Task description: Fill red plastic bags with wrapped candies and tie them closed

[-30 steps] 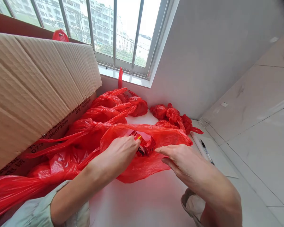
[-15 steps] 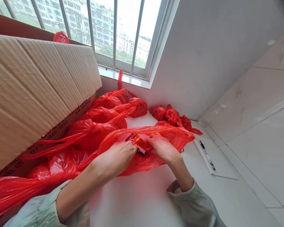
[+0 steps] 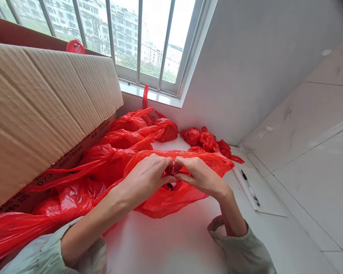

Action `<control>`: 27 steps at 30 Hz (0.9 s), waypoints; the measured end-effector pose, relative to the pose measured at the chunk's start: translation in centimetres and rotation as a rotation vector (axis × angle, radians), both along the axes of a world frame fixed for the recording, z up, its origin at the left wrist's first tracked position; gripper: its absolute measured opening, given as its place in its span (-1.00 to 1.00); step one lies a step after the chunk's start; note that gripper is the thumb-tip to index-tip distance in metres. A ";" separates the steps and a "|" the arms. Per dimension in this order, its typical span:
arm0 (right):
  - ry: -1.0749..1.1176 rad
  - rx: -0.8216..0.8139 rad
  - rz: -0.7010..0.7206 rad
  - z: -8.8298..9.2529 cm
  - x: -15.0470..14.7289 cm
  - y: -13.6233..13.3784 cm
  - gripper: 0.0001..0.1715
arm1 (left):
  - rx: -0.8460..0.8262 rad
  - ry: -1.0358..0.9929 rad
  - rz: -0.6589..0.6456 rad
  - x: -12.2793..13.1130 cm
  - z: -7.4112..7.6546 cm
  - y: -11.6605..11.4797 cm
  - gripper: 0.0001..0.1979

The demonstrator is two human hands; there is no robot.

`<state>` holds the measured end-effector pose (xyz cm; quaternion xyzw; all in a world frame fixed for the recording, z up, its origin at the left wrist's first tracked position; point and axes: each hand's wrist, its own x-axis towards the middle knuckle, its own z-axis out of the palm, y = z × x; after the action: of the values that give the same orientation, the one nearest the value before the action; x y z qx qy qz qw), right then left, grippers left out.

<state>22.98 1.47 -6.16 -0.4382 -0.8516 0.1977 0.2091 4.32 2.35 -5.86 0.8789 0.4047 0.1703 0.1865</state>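
A thin red plastic bag (image 3: 171, 203) lies with its mouth spread wide on the white tabletop. Over that mouth, my left hand (image 3: 148, 171) and my right hand (image 3: 201, 175) meet almost fingertip to fingertip. Both have their fingers curled in a pinch, thumbs towards each other. Something dark red shows between the fingers, but I cannot make out whether it is a small packet or the bag's film. My hands hide most of what is inside the bag; only a small dark patch shows below the thumbs.
Several knotted red bags (image 3: 120, 137) crowd the left, against a cardboard box (image 3: 54, 102). More tied red bags (image 3: 208, 140) sit by the wall. A black pen (image 3: 250, 186) lies on white paper (image 3: 270, 199) at right. Behind is a barred window (image 3: 154, 42).
My hands have risen out of the bag and come together above its opening. Red packets that showed inside are now mostly covered. The near rim of the bag sags slightly lower.
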 end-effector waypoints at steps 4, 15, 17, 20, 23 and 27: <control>0.037 0.008 -0.035 0.1 0.0 0.0 -0.90 | -0.004 -0.091 0.029 -0.3 0.5 0.3 -0.81; 0.239 -0.128 -0.001 -0.2 0.5 0.6 -0.79 | -0.049 -0.243 0.159 -0.7 1.1 0.6 -0.76; 0.270 -0.166 -0.015 0.0 0.6 0.5 -0.77 | -0.072 -0.283 0.149 -1.0 1.4 0.8 -0.77; 0.336 -0.249 -0.009 0.4 0.6 0.4 -0.75 | -0.164 -0.344 0.102 -1.5 1.7 1.1 -0.77; 0.422 -0.331 0.004 0.5 0.7 0.4 -0.76 | -0.272 -0.383 0.048 -1.8 1.8 1.5 -0.77; 0.475 -0.379 -0.040 0.3 0.7 0.4 -0.78 | -0.304 -0.367 0.017 -2.0 1.6 1.6 -0.76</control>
<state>23.68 1.83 -5.83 -0.4278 -0.7180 0.4456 0.3208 2.35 3.97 -4.26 0.7916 0.3926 0.2659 0.3855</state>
